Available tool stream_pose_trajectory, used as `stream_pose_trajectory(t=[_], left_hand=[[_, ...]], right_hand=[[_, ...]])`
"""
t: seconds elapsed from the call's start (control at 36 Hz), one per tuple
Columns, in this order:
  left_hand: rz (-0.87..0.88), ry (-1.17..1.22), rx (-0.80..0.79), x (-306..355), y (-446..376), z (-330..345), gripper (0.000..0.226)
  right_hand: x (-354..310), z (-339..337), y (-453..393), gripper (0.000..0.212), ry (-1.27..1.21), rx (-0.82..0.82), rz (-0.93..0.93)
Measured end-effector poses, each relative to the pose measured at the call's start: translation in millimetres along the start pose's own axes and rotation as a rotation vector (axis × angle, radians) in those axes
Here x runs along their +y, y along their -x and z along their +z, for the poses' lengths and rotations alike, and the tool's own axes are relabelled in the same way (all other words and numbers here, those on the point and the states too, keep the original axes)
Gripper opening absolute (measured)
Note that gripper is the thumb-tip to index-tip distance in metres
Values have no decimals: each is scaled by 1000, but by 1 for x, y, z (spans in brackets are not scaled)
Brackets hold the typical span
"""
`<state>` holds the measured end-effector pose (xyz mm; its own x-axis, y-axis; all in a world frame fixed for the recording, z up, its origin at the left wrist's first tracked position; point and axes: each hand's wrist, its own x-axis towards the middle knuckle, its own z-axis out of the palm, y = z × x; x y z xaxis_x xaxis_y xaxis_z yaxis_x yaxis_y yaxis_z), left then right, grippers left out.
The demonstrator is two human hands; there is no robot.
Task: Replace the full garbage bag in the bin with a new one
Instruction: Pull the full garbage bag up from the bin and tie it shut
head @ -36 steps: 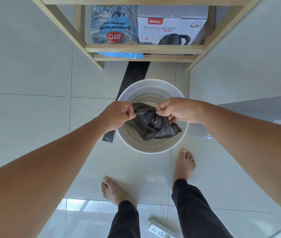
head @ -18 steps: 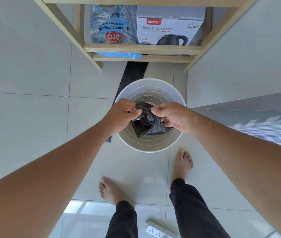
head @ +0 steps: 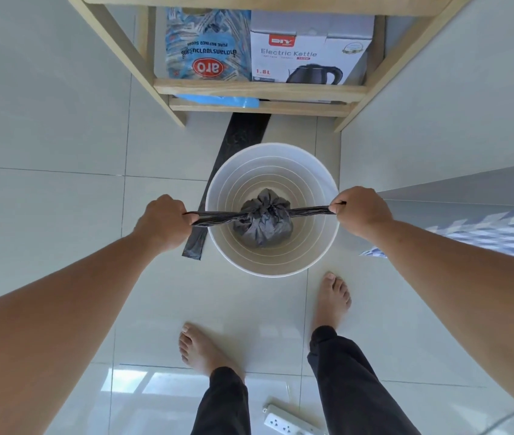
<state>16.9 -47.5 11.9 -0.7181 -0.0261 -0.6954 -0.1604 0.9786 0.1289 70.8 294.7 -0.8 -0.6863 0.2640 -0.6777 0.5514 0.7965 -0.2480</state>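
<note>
Left hand [head: 163,222] and right hand [head: 361,211] each clench a twisted tail of the black garbage bag [head: 265,222], pulled taut across the white bin [head: 321,246]; its knotted bulk sits over the bin's centre

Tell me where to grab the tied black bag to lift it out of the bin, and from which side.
Grip the black bag at its bunched knot on top, reaching straight down from above. The white bin walls surround it on every side, and its tails are stretched out sideways in the left hand and right hand, so the knot is the free neck.
</note>
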Motion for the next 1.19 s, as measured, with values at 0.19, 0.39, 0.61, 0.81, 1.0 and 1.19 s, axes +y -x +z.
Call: stream_pose_trajectory(t=[0.19, 0.39, 0.61, 0.81, 1.0, 1.19], left_hand=[[-32, 1229, -382, 26, 18, -26, 27], [-21, 1610, -297, 83, 15, -19, 30], [49, 1469, -236, 103, 17, 6, 25], [-3, 1196, -197, 94, 18, 11, 25], [-76, 1199, -136, 92, 13, 23, 6], [-32, 1050, -121, 93, 17, 22, 13]], right_hand=[[-2, -4, 5, 16, -490, -130, 136], [-39, 4, 43, 30, -1133, -141, 183], [-68, 7, 59, 17, -1450, -127, 90], [-62, -8, 57, 7, -1470, -327, -54], [-51, -13, 59, 44, -1427, -489, -118], [-49, -1, 51, 46, -1194, -190, -12]])
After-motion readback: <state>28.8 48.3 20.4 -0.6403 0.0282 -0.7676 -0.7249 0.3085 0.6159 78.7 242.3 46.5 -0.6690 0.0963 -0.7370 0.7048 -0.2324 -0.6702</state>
